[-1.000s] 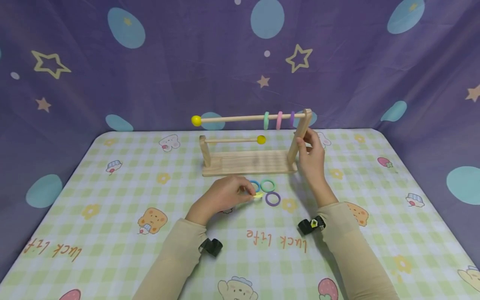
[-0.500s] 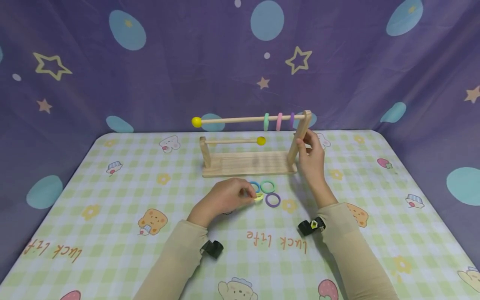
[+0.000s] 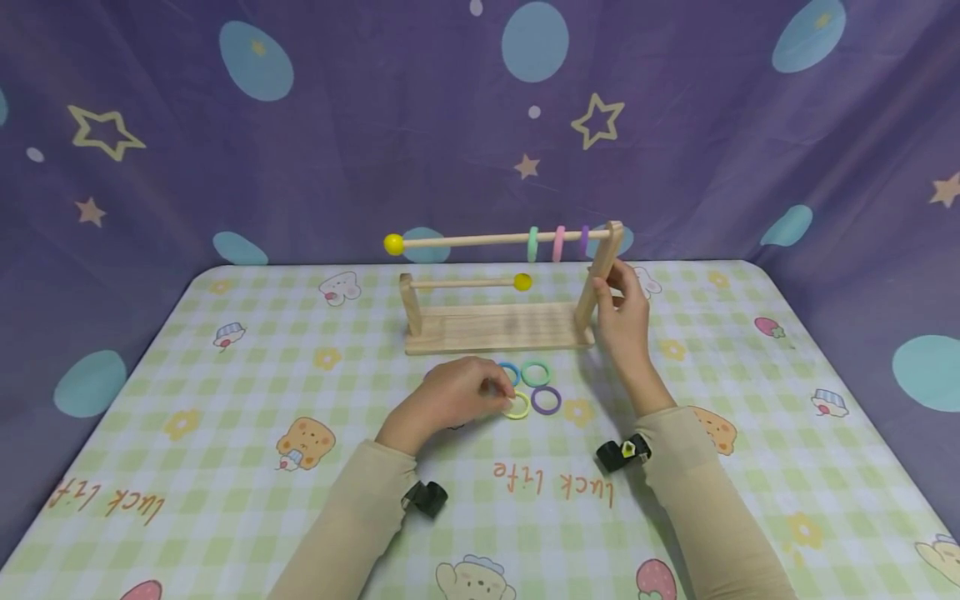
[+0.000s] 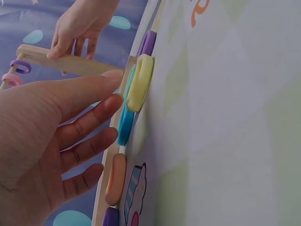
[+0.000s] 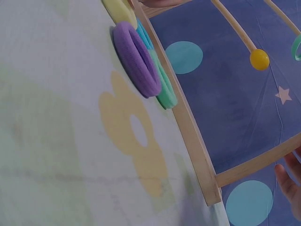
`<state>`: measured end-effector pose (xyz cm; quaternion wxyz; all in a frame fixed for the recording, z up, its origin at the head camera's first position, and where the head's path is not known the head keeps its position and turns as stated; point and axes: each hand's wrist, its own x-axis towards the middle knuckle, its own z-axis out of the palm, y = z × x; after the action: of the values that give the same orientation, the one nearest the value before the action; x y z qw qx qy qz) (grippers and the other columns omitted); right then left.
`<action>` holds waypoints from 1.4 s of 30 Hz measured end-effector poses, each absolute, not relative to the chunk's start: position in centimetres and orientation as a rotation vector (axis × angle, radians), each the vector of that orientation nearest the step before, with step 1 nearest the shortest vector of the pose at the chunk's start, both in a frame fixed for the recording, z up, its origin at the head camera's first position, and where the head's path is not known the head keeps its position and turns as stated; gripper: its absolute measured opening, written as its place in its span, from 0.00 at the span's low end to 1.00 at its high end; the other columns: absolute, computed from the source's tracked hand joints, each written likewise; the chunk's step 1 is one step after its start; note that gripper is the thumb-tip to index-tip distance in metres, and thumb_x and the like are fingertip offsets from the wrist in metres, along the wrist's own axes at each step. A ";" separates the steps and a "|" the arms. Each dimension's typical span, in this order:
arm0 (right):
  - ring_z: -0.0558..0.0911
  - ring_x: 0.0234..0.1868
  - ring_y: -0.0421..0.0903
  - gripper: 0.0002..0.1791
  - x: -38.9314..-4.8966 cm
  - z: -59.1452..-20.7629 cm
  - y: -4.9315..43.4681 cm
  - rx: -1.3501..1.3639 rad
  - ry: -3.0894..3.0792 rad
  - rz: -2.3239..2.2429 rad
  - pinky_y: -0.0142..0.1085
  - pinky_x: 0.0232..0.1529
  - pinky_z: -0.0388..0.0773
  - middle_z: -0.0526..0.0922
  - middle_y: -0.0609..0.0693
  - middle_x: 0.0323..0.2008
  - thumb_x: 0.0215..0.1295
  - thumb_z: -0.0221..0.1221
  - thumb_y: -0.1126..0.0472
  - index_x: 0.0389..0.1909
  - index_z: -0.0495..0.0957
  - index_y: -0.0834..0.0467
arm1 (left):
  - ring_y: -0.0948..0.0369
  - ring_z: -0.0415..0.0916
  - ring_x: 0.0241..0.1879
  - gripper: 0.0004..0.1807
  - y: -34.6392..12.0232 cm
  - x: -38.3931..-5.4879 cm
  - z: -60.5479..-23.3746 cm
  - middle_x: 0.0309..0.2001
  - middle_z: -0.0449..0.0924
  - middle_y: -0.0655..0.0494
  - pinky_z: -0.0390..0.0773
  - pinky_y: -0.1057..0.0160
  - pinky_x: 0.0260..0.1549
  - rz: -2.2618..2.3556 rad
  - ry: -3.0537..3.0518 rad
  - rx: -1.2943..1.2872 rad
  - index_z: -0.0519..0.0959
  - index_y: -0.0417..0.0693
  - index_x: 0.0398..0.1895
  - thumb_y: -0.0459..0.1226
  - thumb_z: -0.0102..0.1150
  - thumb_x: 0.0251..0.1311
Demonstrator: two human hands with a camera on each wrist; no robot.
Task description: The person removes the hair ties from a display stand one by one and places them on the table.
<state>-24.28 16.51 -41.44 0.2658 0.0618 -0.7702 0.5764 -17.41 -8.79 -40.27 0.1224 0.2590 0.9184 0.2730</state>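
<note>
In the head view my left hand (image 3: 465,392) is just left of a yellow hair tie (image 3: 517,406) lying flat on the cloth. The left wrist view shows its thumb and fingers loosely spread, nothing pinched between them. Beside it lie a blue hair tie (image 3: 511,374), a green hair tie (image 3: 536,363) and a purple hair tie (image 3: 546,389). An orange hair tie (image 4: 116,179) and another purple one (image 4: 111,217) show in the left wrist view, hidden behind the hand from the head. My right hand (image 3: 625,321) grips the right post of a wooden stand (image 3: 495,329).
On the stand's upper rod hang a green hair tie (image 3: 532,244), a pink hair tie (image 3: 558,243) and a purple hair tie (image 3: 584,240). The lower rod (image 3: 465,282) is bare, ending in a yellow ball (image 3: 522,282). A purple curtain (image 3: 337,150) hangs behind the table.
The yellow hair tie, tilted in my left fingertips before, has come down flat on the cloth, and the fingers have let go. My right hand keeps its place on the post.
</note>
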 end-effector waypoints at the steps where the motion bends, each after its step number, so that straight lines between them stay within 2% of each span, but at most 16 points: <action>1: 0.78 0.54 0.54 0.22 -24.3 -41.5 16.5 0.169 -2.078 1.557 0.32 0.45 0.72 0.79 0.63 0.54 0.71 0.56 0.62 0.63 0.70 0.67 | 0.65 0.70 0.27 0.02 -8.8 -17.4 -40.3 0.32 0.79 0.73 0.72 0.63 0.28 0.803 2.679 0.757 0.85 0.65 0.34 0.45 0.70 0.59; 8: 0.78 0.54 0.53 0.23 -24.3 -41.4 16.5 0.172 -2.080 1.554 0.32 0.45 0.72 0.79 0.63 0.53 0.72 0.56 0.61 0.63 0.70 0.67 | 0.67 0.74 0.33 0.06 -8.9 -17.6 -40.1 0.36 0.80 0.69 0.75 0.63 0.33 0.895 2.675 0.778 0.85 0.61 0.40 0.44 0.69 0.60; 14: 0.78 0.54 0.55 0.23 -24.3 -41.4 16.5 0.164 -2.085 1.553 0.32 0.45 0.72 0.79 0.64 0.54 0.72 0.56 0.62 0.63 0.70 0.67 | 0.66 0.77 0.40 0.07 -9.0 -17.7 -40.0 0.41 0.82 0.71 0.77 0.63 0.37 0.923 2.706 0.775 0.85 0.61 0.43 0.45 0.65 0.64; 22: 0.78 0.54 0.54 0.22 -24.2 -41.4 16.5 0.166 -2.081 1.557 0.32 0.45 0.72 0.79 0.64 0.53 0.72 0.56 0.61 0.63 0.71 0.67 | 0.66 0.76 0.42 0.04 -9.0 -17.7 -39.9 0.43 0.81 0.72 0.77 0.60 0.38 0.997 2.821 0.729 0.83 0.66 0.41 0.47 0.64 0.65; 33: 0.78 0.54 0.55 0.23 -24.2 -41.2 16.6 0.150 -2.089 1.552 0.33 0.45 0.71 0.79 0.64 0.52 0.71 0.56 0.60 0.62 0.71 0.67 | 0.59 0.79 0.45 0.06 -8.2 -17.5 -39.8 0.45 0.82 0.67 0.77 0.59 0.35 1.141 2.970 0.647 0.84 0.61 0.43 0.45 0.64 0.65; 42: 0.77 0.54 0.54 0.22 -24.3 -41.3 16.4 0.146 -2.078 1.569 0.32 0.45 0.71 0.79 0.64 0.52 0.71 0.56 0.60 0.62 0.71 0.66 | 0.63 0.78 0.43 0.07 -7.6 -17.4 -39.4 0.46 0.83 0.64 0.78 0.58 0.41 1.375 3.008 0.495 0.84 0.58 0.45 0.44 0.63 0.66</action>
<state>-24.25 16.44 -41.27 0.2637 0.0539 -0.7686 0.5803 -17.35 -7.55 -39.41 -0.1009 0.1474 0.8949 0.4090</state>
